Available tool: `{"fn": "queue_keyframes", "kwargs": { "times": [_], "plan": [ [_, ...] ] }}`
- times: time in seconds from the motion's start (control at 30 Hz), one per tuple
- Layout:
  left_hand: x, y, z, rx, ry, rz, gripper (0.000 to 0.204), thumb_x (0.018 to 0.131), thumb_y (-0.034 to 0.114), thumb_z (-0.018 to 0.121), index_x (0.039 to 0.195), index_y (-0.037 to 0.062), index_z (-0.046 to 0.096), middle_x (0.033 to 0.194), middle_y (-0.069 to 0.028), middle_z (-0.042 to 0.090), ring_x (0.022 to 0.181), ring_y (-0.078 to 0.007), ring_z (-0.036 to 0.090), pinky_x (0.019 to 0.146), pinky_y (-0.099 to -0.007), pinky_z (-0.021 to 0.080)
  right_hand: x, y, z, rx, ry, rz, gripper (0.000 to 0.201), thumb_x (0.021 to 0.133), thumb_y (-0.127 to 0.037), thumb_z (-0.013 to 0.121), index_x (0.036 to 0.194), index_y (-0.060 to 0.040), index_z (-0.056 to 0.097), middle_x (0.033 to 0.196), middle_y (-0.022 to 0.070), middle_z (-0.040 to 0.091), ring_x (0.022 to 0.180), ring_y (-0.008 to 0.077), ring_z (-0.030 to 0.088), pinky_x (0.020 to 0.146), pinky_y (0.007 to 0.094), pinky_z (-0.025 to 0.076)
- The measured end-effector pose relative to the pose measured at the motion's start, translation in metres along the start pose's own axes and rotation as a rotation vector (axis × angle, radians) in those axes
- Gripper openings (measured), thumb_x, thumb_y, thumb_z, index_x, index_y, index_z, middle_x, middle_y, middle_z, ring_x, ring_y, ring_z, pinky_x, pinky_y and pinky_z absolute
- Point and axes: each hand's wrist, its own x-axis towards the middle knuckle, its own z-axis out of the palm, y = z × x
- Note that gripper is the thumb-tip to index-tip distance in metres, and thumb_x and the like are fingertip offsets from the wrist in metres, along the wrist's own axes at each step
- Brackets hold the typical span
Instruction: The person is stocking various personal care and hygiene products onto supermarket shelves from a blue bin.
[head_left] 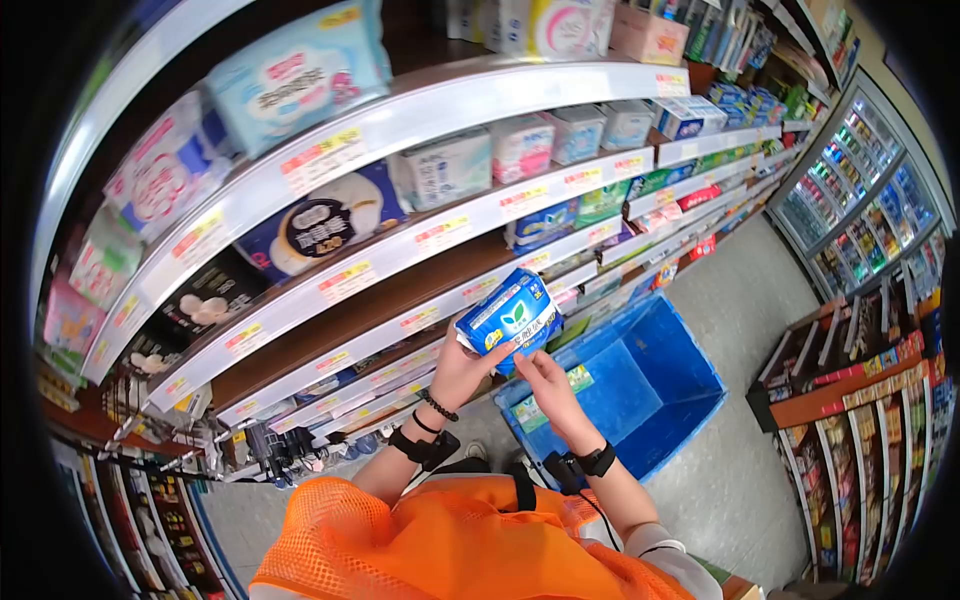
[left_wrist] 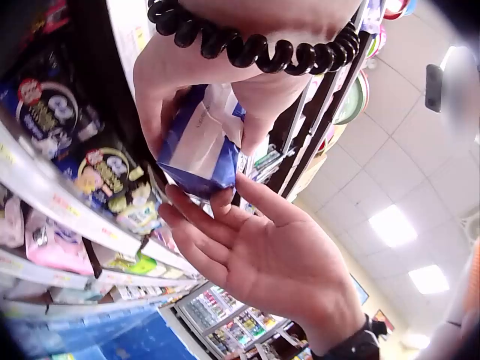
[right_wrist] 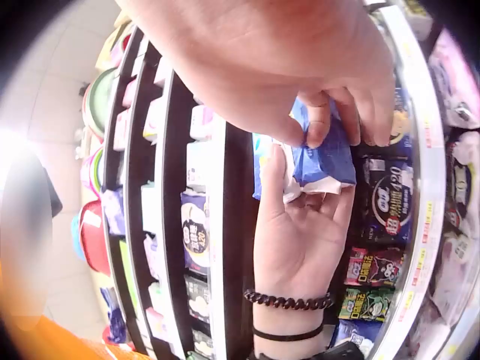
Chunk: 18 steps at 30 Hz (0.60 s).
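A blue and white package (head_left: 510, 315) is held up in front of the shelves. My left hand (head_left: 465, 372) grips its left end, thumb on the near face; in the left wrist view the thumb and fingers of my left hand (left_wrist: 247, 75) lie on both sides of the package (left_wrist: 201, 146). My right hand (head_left: 555, 392) is at the package's lower right edge. In the right wrist view the fingertips of my right hand (right_wrist: 277, 67) pinch the package's blue wrapper (right_wrist: 326, 161); the left palm (right_wrist: 300, 240) is beneath.
Below and right of the hands a blue bin (head_left: 650, 400) stands on the grey floor (head_left: 700, 500), with a green and white package (head_left: 530, 410) in it. Shelves with price labels (head_left: 340, 285) run along the left and front. Drink coolers (head_left: 860, 190) and another shelf rack (head_left: 850, 400) stand right.
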Motion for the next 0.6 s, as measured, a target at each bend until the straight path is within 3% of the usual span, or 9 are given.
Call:
{"fn": "queue_keyframes", "kwargs": {
  "times": [0.03, 0.07, 0.1, 0.23, 0.3, 0.4, 0.43, 0.5, 0.6],
  "plan": [
    [0.002, 0.008, -0.006, 0.010, 0.006, 0.030, 0.064, 0.080, 0.004, 0.078, 0.130, -0.0019, 0.038, 0.120, -0.0107, 0.057, 0.107, -0.0153, 0.059, 0.090, -0.0294, 0.052, 0.005, -0.006, 0.006, -0.145, 0.013, -0.035, 0.024, 0.095, -0.024, 0.063, 0.108, -0.0046, 0.056, 0.101, 0.0016, 0.060, 0.093, 0.0067, 0.055, 0.086, 0.0250, 0.044],
    [0.005, 0.017, -0.014, 0.071, 0.024, 0.083, 0.065, 0.080, 0.004, 0.078, 0.130, -0.0014, 0.038, 0.120, -0.0107, 0.057, 0.108, -0.0154, 0.059, 0.090, -0.0293, 0.052, 0.010, -0.009, 0.018, -0.185, 0.139, -0.282, 0.035, 0.090, -0.018, 0.070, 0.113, -0.0014, 0.049, 0.102, 0.0061, 0.061, 0.094, 0.0090, 0.056, 0.081, 0.0255, 0.046],
    [0.010, 0.027, -0.021, 0.132, 0.043, 0.135, 0.066, 0.080, 0.004, 0.078, 0.131, -0.0008, 0.037, 0.120, -0.0107, 0.056, 0.108, -0.0156, 0.059, 0.090, -0.0293, 0.052, 0.030, 0.002, 0.018, -0.169, 0.152, -0.306, 0.061, 0.086, -0.010, 0.072, 0.131, 0.0045, 0.034, 0.122, 0.0131, 0.054, 0.105, 0.0182, 0.057, 0.083, 0.0298, 0.051],
    [0.036, 0.052, -0.048, 0.321, 0.104, 0.279, 0.069, 0.079, 0.005, 0.079, 0.132, -0.0021, 0.036, 0.127, -0.0132, 0.054, 0.110, -0.0176, 0.059, 0.093, -0.0322, 0.052, 0.061, -0.044, 0.048, -0.374, 0.184, -0.636, 0.090, 0.083, -0.010, 0.074, 0.148, 0.0054, 0.014, 0.141, 0.0201, 0.036, 0.107, 0.0243, 0.057, 0.080, 0.0305, 0.052],
    [0.037, 0.087, -0.048, 0.579, 0.112, 0.216, 0.064, 0.079, 0.014, 0.081, 0.128, -0.0064, 0.045, 0.119, -0.0159, 0.061, 0.106, -0.0187, 0.061, 0.093, -0.0309, 0.049, 0.084, -0.051, 0.051, -0.386, 0.165, -0.674, 0.091, 0.082, -0.009, 0.074, 0.150, 0.0047, 0.014, 0.137, 0.0202, 0.042, 0.105, 0.0233, 0.057, 0.080, 0.0308, 0.052],
    [0.062, 0.072, -0.068, 0.600, 0.109, 0.312, 0.055, 0.077, 0.017, 0.082, 0.119, -0.0063, 0.056, 0.114, -0.0138, 0.065, 0.102, -0.0189, 0.062, 0.090, -0.0326, 0.050, 0.112, -0.059, 0.057, -0.363, 0.053, -0.628, 0.075, 0.082, -0.009, 0.071, 0.142, 0.0073, 0.030, 0.114, 0.0184, 0.057, 0.096, 0.0232, 0.061, 0.077, 0.0311, 0.052],
    [0.072, 0.070, -0.072, 0.758, 0.129, 0.411, 0.056, 0.078, 0.023, 0.081, 0.119, -0.0052, 0.056, 0.114, -0.0151, 0.065, 0.102, -0.0210, 0.062, 0.090, -0.0336, 0.049, 0.117, -0.059, 0.058, -0.362, 0.048, -0.630, 0.075, 0.082, -0.009, 0.071, 0.142, 0.0073, 0.030, 0.114, 0.0184, 0.057, 0.096, 0.0232, 0.061, 0.077, 0.0311, 0.052],
    [0.074, 0.078, -0.071, 0.843, 0.051, 0.260, 0.058, 0.080, 0.029, 0.080, 0.120, -0.0050, 0.056, 0.115, -0.0175, 0.064, 0.103, -0.0236, 0.063, 0.090, -0.0342, 0.049, 0.122, -0.062, 0.060, -0.554, 0.132, -0.667, 0.069, 0.083, -0.011, 0.070, 0.138, 0.0079, 0.033, 0.105, 0.0173, 0.056, 0.089, 0.0244, 0.061, 0.075, 0.0330, 0.052],
    [0.084, 0.069, -0.069, 0.899, 0.077, 0.296, 0.061, 0.080, 0.033, 0.079, 0.121, -0.0044, 0.054, 0.116, -0.0192, 0.063, 0.104, -0.0260, 0.062, 0.090, -0.0344, 0.049, 0.124, -0.063, 0.059, -0.606, 0.175, -0.586, 0.067, 0.083, -0.013, 0.070, 0.136, 0.0089, 0.036, 0.102, 0.0189, 0.055, 0.081, 0.0248, 0.061, 0.071, 0.0340, 0.052]
  ]
}}
